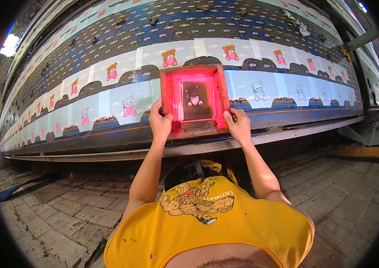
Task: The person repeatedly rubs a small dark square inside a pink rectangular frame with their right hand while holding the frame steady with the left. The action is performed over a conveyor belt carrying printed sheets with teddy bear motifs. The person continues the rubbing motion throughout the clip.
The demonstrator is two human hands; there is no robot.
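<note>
A small screen-printing frame (166,85), its wooden rim stained pinkish red, lies in front of me over the nearest row of pale cloth pieces. Bright pink ink surrounds its dark window, where a heart and small paw shapes show. My left hand (160,120) grips the frame's left side near the lower corner, and my right hand (239,125) grips the opposite side. To the left, a cloth piece (142,96) carries a bear outline with pink filled in. On the right, another cloth piece (243,89) bears only a dark outline. The cloth directly beneath the frame is hidden.
A long printing table (122,134) curves across the view, with a pale metal rail (185,149) along its near edge. Farther back lies a row of brown-and-pink bear prints (231,52). Clear plastic sheeting (370,133) sits at the right, above the brick floor (64,210).
</note>
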